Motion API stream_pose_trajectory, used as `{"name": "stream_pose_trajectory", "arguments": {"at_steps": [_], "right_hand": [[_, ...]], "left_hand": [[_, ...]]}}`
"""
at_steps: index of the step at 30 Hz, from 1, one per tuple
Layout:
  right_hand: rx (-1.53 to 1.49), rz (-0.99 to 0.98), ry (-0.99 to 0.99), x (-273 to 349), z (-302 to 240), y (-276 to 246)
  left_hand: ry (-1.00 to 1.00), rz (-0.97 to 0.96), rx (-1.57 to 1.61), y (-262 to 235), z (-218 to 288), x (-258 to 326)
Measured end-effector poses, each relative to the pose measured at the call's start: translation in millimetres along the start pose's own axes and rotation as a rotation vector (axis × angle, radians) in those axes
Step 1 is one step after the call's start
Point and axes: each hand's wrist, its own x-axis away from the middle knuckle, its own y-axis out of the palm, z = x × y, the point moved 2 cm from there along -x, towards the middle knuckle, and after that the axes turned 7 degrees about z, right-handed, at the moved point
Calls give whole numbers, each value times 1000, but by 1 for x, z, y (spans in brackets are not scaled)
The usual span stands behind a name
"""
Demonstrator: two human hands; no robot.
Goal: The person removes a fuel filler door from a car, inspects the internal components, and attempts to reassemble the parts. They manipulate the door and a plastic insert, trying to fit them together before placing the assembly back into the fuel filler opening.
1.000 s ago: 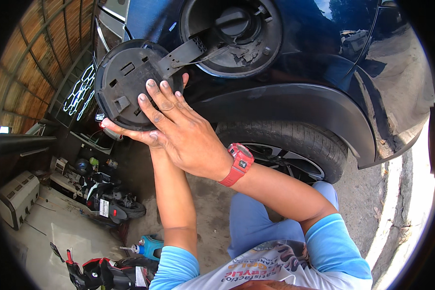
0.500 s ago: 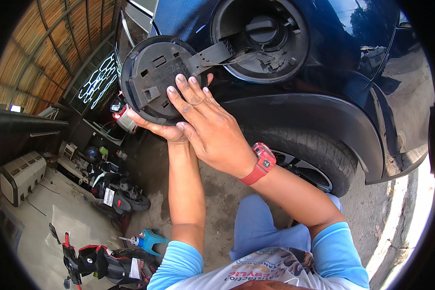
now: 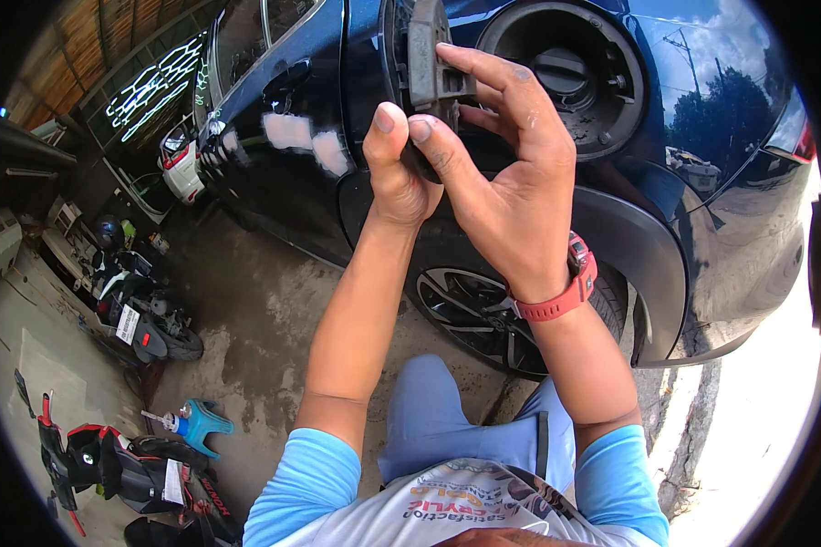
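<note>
The dark round fuel door (image 3: 424, 64) of a blue car stands swung out, seen almost edge-on. My right hand (image 3: 520, 173) curls about it, fingertips on its inner side and thumb near its lower edge. Beside that thumb, my left hand (image 3: 400, 178) grips the door's lower edge with its own thumb raised; its other fingers are hidden. To the right lies the round filler recess (image 3: 629, 109), with the black fuel cap (image 3: 561, 73) seated in it.
Below is the rear wheel (image 3: 470, 314) under a dark arch trim (image 3: 652, 264). Pale patches (image 3: 287, 131) mark the car door at left. A blue stool (image 3: 212, 428) and a red-and-black scooter (image 3: 109, 465) stand on the floor at lower left, with a motorcycle (image 3: 150, 319) beyond.
The fuel door has turned from facing me to nearly edge-on. My right hand has gone from lying flat over it to curling round it. The view has shifted, showing more of the car's side.
</note>
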Motion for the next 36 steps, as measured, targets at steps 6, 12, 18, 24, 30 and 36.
{"name": "stream_pose_trajectory", "arguments": {"at_steps": [6, 12, 18, 24, 30, 36], "right_hand": [[-202, 5, 274, -6, -5, -28], [-177, 22, 320, -8, 8, -51], [-192, 82, 362, -5, 18, -61], [-265, 98, 324, -1, 22, -62], [-313, 96, 344, -3, 23, -65], [-315, 118, 338, -1, 21, -69]], "left_hand": [[39, 154, 327, 0, -12, -3], [-31, 188, 485, -22, -17, 8], [-112, 111, 740, -52, -5, 22], [-206, 104, 830, -90, -4, 51], [-191, 142, 854, -120, -10, 66], [-180, 188, 851, -126, -12, 68]]}}
